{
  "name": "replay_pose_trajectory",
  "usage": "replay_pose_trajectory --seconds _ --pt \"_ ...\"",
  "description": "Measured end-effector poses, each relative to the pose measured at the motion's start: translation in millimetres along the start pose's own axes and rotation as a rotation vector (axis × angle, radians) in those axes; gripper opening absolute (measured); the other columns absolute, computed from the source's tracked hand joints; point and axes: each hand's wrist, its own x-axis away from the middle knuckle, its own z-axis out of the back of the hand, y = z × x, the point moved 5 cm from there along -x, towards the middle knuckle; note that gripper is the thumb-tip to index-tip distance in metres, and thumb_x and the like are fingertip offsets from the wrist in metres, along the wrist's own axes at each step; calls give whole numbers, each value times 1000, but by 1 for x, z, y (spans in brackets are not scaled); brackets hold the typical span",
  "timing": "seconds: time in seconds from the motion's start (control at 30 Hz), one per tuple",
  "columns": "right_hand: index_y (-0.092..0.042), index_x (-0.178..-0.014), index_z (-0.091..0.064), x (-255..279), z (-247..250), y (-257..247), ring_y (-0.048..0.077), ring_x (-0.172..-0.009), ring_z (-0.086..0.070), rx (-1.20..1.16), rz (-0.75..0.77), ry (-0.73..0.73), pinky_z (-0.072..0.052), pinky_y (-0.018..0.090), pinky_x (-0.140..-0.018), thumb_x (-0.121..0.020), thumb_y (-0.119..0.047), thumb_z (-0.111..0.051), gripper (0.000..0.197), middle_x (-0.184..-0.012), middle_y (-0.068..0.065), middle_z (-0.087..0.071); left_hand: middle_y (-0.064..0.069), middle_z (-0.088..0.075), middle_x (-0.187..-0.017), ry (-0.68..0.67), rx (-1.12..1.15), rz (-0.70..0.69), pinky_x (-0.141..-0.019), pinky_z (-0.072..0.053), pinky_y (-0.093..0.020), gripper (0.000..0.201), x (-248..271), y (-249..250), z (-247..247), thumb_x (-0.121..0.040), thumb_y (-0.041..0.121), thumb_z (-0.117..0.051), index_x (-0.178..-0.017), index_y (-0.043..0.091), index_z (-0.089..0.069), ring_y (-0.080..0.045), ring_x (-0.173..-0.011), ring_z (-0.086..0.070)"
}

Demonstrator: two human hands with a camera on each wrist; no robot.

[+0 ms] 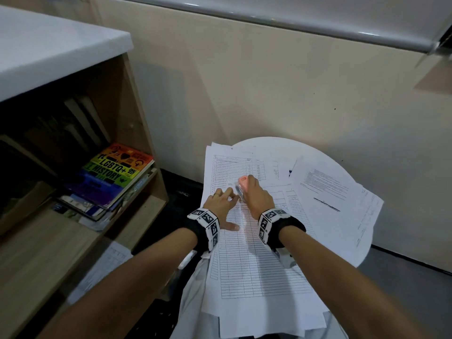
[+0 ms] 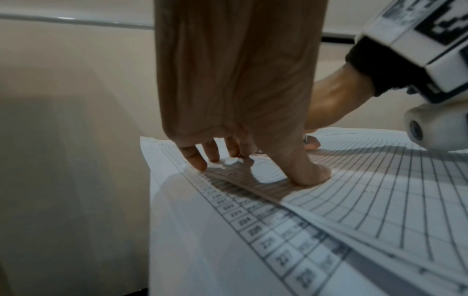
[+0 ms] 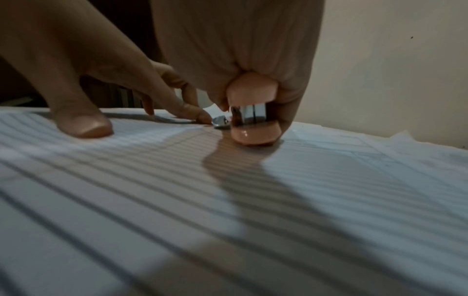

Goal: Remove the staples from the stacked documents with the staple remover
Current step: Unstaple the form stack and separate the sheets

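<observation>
A stack of ruled documents lies across a round white table and over its near edge. My right hand grips a pink staple remover with metal claws, held down on the top sheet; the remover shows its chrome jaws close together at the paper. My left hand presses the sheet with straight fingers and thumb just left of the remover. The staple itself is hidden.
More loose sheets fan out on the right of the table. A wooden bookshelf with a rainbow-covered book stands at the left. A beige wall is right behind the table.
</observation>
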Motion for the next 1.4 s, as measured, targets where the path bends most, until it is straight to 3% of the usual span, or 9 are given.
replay_pose_trajectory --seconds 0.13,0.23,0.5,0.7,0.8,0.93,1.1,1.3,1.4 --pt "-11 -140 -26 -1 2 1 37 -94 -62 16 56 11 -47 39 -72 -99 -25 -43 47 -138 9 -42 -3 -26 -140 9 -1 -1 -102 -37 -39 96 -1 0 -1 -76 61 -63 -149 18 -20 -26 -123 -30" --pt "-14 -138 -28 -5 2 2 35 -90 -64 -4 106 25 -50 38 -70 -100 -35 -40 45 -138 5 -43 -3 -26 -142 11 -18 1 -103 -36 -40 96 -3 0 -2 -76 61 -63 -150 17 -19 -28 -125 -29" --pt "-14 -134 -32 -5 4 6 35 -98 -60 -185 28 17 -49 47 -85 -96 -38 -46 47 -133 9 -50 -6 -20 -146 -39 -55 15 -105 -33 -46 92 -9 2 -1 -73 60 -67 -146 20 -28 -33 -130 -25" --pt "-15 -130 -33 -3 7 18 31 -91 -61 -321 -24 76 -51 43 -80 -97 -38 -43 42 -116 10 -59 -7 -18 -148 -31 -16 5 -107 -30 -45 100 -9 0 -4 -75 59 -65 -151 22 -12 -31 -132 -22" --pt "-16 -130 -33 3 12 35 30 -88 -61 -395 -42 124 -50 40 -76 -97 -35 -43 39 -109 8 -60 -4 -20 -147 -15 36 -7 -107 -29 -43 99 -7 -2 -4 -76 59 -64 -152 22 -11 -28 -131 -23" --pt "-14 -132 -33 17 24 70 29 -91 -61 -444 -62 160 -46 35 -75 -98 -26 -44 38 -102 2 -55 -5 -30 -137 108 147 84 -104 -31 -39 76 -9 8 6 -83 54 -60 -142 16 -34 -27 -126 -29" --pt "-16 -126 -37 35 30 106 27 -93 -59 -368 -115 96 -46 35 -76 -97 -41 -44 39 -104 1 -55 -8 -36 -131 287 305 96 -100 -36 -34 60 -30 35 10 -85 44 -63 -128 7 -42 -26 -121 -36" --pt "-13 -127 -40 27 24 103 30 -100 -59 -200 -118 1 -47 38 -82 -96 -33 -45 37 -118 9 -58 -2 -24 -152 211 327 81 -111 -28 -39 84 -50 54 0 -79 52 -66 -144 14 -30 -23 -140 -22" --pt "-9 -125 -41 18 25 93 32 -100 -59 -156 -126 -10 -48 40 -83 -97 -39 -43 41 -117 11 -57 0 -17 -156 192 329 96 -114 -22 -42 91 -51 55 -3 -77 53 -68 -147 15 -25 -23 -144 -14"
